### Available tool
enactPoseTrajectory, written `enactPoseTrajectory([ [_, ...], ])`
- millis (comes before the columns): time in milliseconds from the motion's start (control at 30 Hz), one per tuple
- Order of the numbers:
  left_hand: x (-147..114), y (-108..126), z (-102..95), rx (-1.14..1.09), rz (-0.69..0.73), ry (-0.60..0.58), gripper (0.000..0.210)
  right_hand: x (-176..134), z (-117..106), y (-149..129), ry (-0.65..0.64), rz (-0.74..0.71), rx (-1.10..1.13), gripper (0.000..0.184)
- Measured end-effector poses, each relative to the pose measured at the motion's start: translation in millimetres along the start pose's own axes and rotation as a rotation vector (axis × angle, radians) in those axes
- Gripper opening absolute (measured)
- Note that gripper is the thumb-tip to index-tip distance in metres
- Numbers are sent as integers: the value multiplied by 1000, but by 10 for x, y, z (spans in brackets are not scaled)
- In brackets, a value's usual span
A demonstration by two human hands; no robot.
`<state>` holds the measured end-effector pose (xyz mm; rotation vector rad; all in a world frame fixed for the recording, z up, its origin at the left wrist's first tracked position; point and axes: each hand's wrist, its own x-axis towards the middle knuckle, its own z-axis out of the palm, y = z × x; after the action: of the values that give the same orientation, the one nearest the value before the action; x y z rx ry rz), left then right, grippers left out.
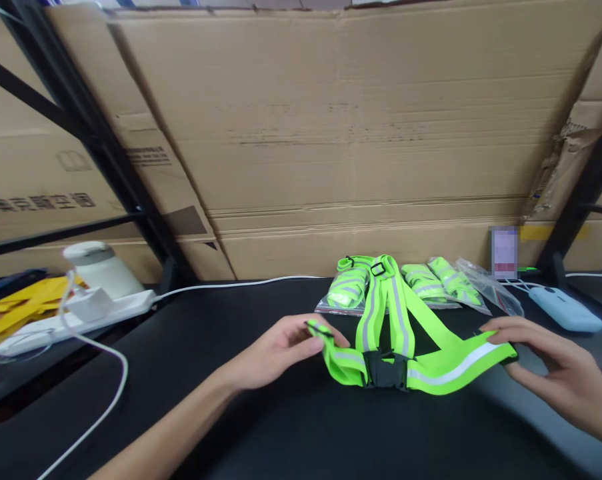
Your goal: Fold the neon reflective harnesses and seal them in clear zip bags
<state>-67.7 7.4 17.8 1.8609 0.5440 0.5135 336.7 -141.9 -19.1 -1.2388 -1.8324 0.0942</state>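
A neon green reflective vest (399, 313) made of straps with silver stripes is spread between my hands over the black table. Its black buckle (387, 371) is fastened at the front of the waist belt. My left hand (291, 347) pinches the belt's left end, where a dark slider shows. At the other side, my right hand (545, 363) grips the belt's right end between thumb and fingers. The shoulder straps run back from the buckle, with a small black adjuster (378, 269) near their top. Part of the belt is hidden behind the fingers.
Several folded green vests in clear bags (348, 290) lie behind. A blue power bank (565, 309) and a blurred upright phone (504, 252) are at the right. On the left are a white power strip (135, 303), a white bottle (103, 267) and yellow straps (35, 297). Cardboard (341, 133) stands behind.
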Motion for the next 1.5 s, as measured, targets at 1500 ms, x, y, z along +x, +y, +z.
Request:
enactPoseTrajectory([
  [1500,192,-184,597,529,290,35,44,757,1116,-519,-499,-146,310,49],
])
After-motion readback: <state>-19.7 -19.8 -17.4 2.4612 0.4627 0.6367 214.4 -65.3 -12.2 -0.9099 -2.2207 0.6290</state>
